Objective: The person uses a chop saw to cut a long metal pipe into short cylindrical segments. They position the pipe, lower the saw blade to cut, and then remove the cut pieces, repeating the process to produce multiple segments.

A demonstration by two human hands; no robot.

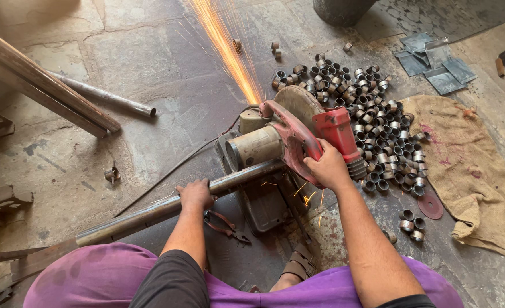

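A red chop saw sits on the stone floor in front of me, throwing orange sparks up and away. My right hand is shut on the saw's red handle, pressing the blade down. A long steel pipe lies across the saw's base. My left hand grips this pipe just left of the saw. Small sparks also show under the blade near the cut.
A large heap of short cut pipe rings lies right of the saw, beside a burlap sack. Pliers lie under the pipe. More pipes rest at the left. Metal sheet scraps lie at the back right. A spare cutting disc lies nearby.
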